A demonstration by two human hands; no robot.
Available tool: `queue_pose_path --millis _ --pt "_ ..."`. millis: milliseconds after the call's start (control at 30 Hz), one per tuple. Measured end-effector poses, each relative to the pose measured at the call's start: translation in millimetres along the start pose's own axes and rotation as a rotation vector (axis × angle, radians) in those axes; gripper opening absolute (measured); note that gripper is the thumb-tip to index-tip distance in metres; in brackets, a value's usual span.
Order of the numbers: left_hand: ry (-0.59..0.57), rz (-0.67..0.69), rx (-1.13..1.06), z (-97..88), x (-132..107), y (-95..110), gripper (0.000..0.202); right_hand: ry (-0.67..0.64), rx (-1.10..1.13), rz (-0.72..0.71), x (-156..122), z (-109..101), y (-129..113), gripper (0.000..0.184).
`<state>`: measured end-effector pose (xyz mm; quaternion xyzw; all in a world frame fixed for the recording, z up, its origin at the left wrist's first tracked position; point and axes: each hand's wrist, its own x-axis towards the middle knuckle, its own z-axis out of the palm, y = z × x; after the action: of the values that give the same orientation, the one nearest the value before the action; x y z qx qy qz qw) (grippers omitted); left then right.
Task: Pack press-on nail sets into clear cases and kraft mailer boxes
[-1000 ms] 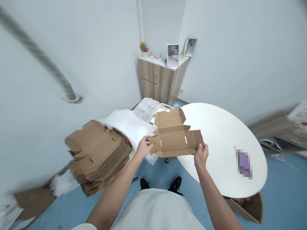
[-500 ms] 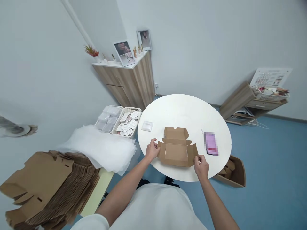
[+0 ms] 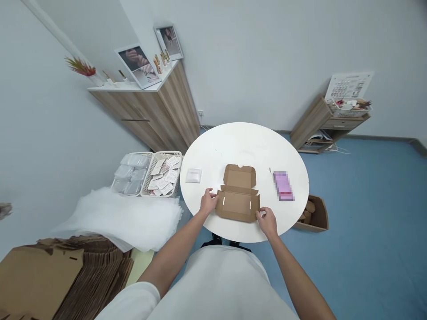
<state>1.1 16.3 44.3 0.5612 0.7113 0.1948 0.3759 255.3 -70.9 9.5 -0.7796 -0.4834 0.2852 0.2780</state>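
A brown cardboard box blank [image 3: 236,204] lies unfolded on the round white table [image 3: 247,138], its lid panel spread away from me. Two pale slots show in its base. My left hand [image 3: 208,202] grips the left side flap between thumb and fingers. At the near right corner, my right hand [image 3: 267,221] pinches the right side flap. To the left of the blank is a small clear-and-white packet [image 3: 193,175]. On its right lies a purple, phone-like object [image 3: 283,186], blurred by pixels.
Left of the table are a basket of white cards [image 3: 163,178], a basket of clear packets [image 3: 128,178], white foam sheets [image 3: 123,218] and stacked cardboard blanks [image 3: 96,271]. An open carton [image 3: 318,213] stands on the floor at right. A wooden cabinet [image 3: 173,111] stands behind.
The side flaps have come inward and the blank looks narrower. My right hand has moved in towards my left. The whole view has shifted with my head.
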Motion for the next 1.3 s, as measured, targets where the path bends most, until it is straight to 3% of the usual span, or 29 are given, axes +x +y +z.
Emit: queue_pose_path --millis 100,200,300,433,533,700,900,1133,1300 --pt "0.007 0.059 0.086 -6.5 -2 -5 0.056 0.006 -0.033 0.024 -2 1 -1 0.031" --pt "0.007 0.272 0.294 -9.2 -12 -8 0.067 0.111 -0.085 0.003 2 -2 0 0.042" --pt "-0.163 0.540 0.467 -4.5 -23 -8 0.063 0.205 -0.141 0.002 14 -11 -4 0.051" --pt "-0.409 0.737 0.602 11.7 -35 -10 0.057 0.110 -0.149 0.021 37 -20 -20 0.054" --pt "-0.447 0.728 0.657 24.8 -40 -13 0.057 -0.008 -0.044 0.041 58 -19 -33 0.053" --pt "-0.414 0.652 0.701 38.2 -41 -14 0.049 -0.179 0.246 0.080 98 -12 -46 0.052" --pt "-0.356 0.615 0.741 47.1 -39 -12 0.039 -0.345 0.396 0.094 128 0 -45 0.033" --pt "-0.343 0.545 0.758 55.2 -31 -8 0.041 -0.316 0.347 0.087 139 21 -34 0.028" --pt "-0.340 0.474 0.702 58.3 -25 3 0.066 -0.308 0.286 0.043 134 21 -31 0.029"
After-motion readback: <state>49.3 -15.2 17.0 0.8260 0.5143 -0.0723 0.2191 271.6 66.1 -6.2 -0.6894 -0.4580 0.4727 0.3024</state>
